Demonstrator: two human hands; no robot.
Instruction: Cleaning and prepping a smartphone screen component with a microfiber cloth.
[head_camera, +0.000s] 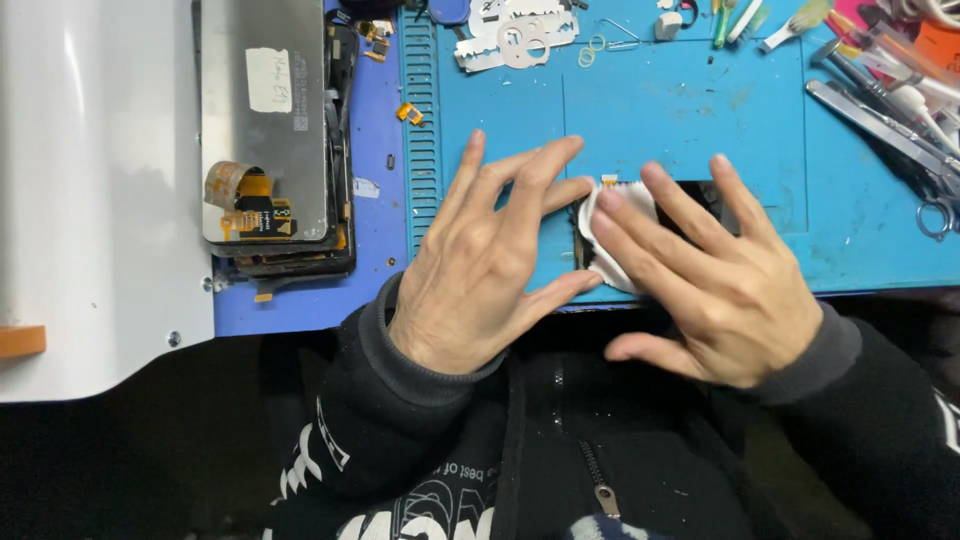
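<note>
My left hand (487, 265) lies flat on the blue work mat (680, 120), fingers spread, with its fingertips against the left edge of a dark phone (722, 200). My right hand (715, 275) presses a white cloth (612, 228) down onto the phone with straight fingers. The phone lies near the front edge of the mat and is mostly hidden under the cloth and both hands. Neither hand grips anything.
A stack of detached phone screens (270, 130) with orange flex cables lies at the left on the mat. Tweezers and scissors (890, 125) lie at the right. Thin metal pry tools (515, 35) sit at the back. A white device (90, 200) fills the far left.
</note>
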